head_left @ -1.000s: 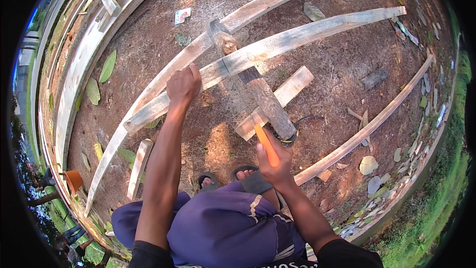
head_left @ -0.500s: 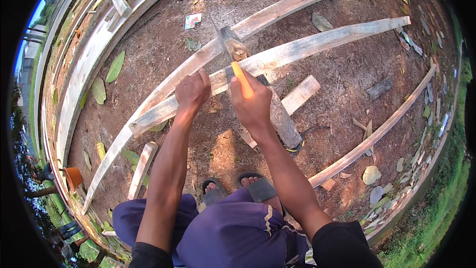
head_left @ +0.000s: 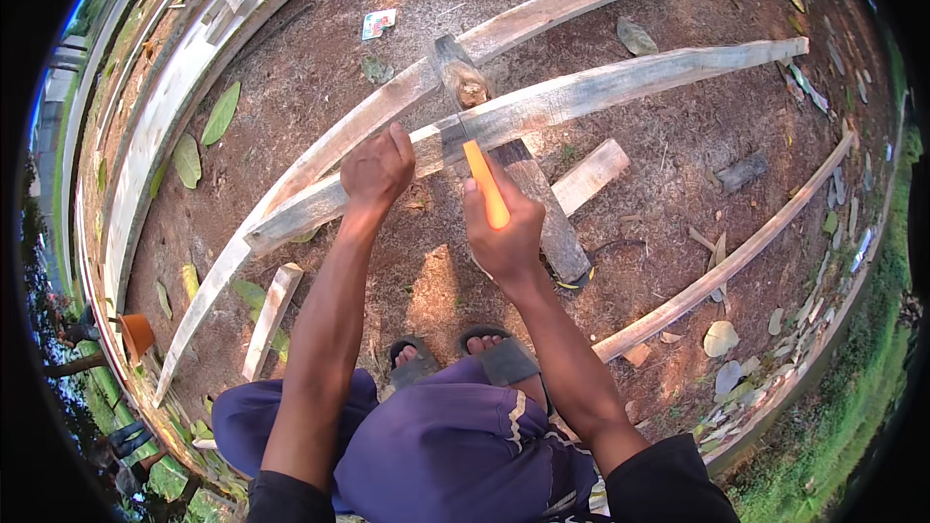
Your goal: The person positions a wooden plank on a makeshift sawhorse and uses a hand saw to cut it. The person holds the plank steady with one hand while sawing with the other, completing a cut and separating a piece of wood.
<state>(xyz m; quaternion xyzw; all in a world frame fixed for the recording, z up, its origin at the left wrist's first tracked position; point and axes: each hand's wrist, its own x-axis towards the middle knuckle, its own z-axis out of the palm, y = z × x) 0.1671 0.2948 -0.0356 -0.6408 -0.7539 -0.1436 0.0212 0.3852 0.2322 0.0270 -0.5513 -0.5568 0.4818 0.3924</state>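
My right hand (head_left: pixel 508 230) is closed round the orange handle of a handsaw (head_left: pixel 486 184). Its thin blade, seen almost edge-on, meets a long weathered plank (head_left: pixel 620 87) beside a dark patch on the wood. To the left of the saw, my left hand (head_left: pixel 378 170) grips that same plank in a closed fist. Under the plank lies a dark wooden block (head_left: pixel 547 223), reaching toward my feet. Past the plank, a shorter piece of wood with a knotty end (head_left: pixel 471 87) sits between it and a second long plank (head_left: pixel 547 15).
A short pale offcut (head_left: pixel 591 177) lies right of the block, and a thin strip of wood (head_left: pixel 736 271) farther right. Another short piece (head_left: pixel 271 322) is at the left. Long boards (head_left: pixel 155 145) line the left side. An orange-brown pot (head_left: pixel 136 336) stands beyond. Leaves litter the soil.
My right hand has drawn the saw back toward me and slightly right, so the blade that stuck out past the plank hardly shows now. My left hand stays on the plank.
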